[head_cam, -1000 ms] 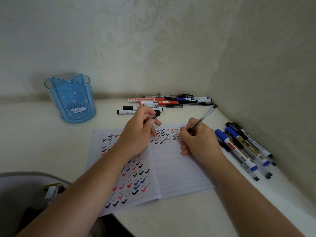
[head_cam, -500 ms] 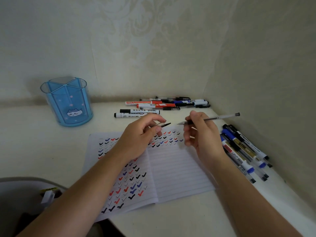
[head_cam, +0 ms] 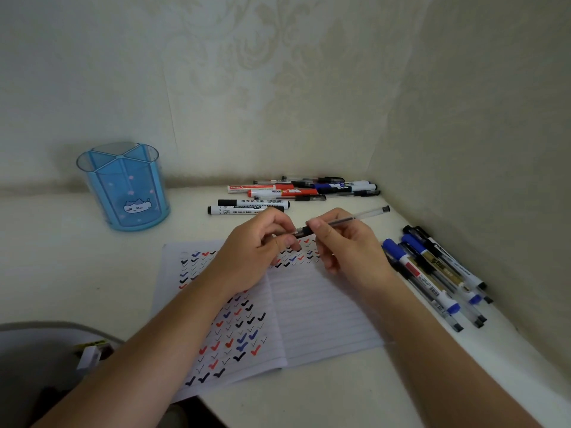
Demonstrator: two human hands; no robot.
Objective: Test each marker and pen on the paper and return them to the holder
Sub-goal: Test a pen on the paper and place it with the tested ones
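Observation:
My right hand (head_cam: 346, 245) pinches a clear-barrelled black pen (head_cam: 355, 218) held level above the open lined notebook (head_cam: 312, 307). My left hand (head_cam: 256, 251) pinches the pen's black cap (head_cam: 298, 233) against its tip end, so both hands meet over the top of the page. The pages carry rows of black, blue and red check marks. The blue translucent pen holder (head_cam: 123, 186) with a cat print stands at the far left, with nothing visible inside.
Several markers and pens (head_cam: 296, 193) lie in a group against the back wall. Another group of markers and pens (head_cam: 432, 273) lies along the right wall. A grey chair back (head_cam: 37, 347) shows at the lower left, by the table's front edge.
The right hand lifted the pen off the page and turned it level. The left hand brought the cap from a gap beside the tip to the pen's tip end.

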